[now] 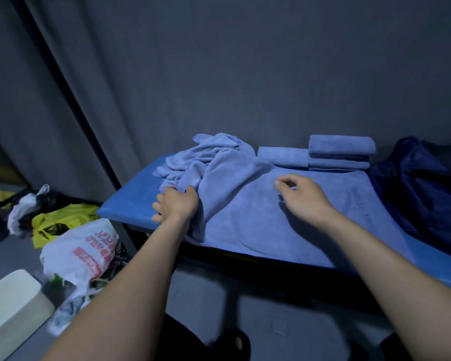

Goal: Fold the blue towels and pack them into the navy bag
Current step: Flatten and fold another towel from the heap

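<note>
Right now both bare arms reach out over a blue padded bench (130, 201), and a large blue towel (284, 214) lies spread across most of its top, reaching from the near edge back toward the far edge. The left hand (176, 201) sits at the towel's left side, close to the bench's left end, fingers curled into the bunched cloth there and gripping it. Just behind that hand, a heap of unfolded towels (203, 157) is crumpled at the far left part of the bench, running into the spread towel.

Over on the other side, the right hand (301, 195) hovers just above the middle of the spread towel, fingers loosely bent and thumb tucked near the fingertips; whether it pinches any cloth I cannot tell.

Along the far edge, a single folded towel (283, 156) lies flat, and touching it on the right is a stack of folded towels (341, 152). At the right end of the bench, the navy bag (422, 188) slumps in dark, shiny folds, just beside the spread towel's right edge.

Down on the floor to the left, a white plastic bag (81, 254) with red print sits near a yellow plastic bag (60, 221). A dark curtain (219, 74) hangs behind everything.
</note>
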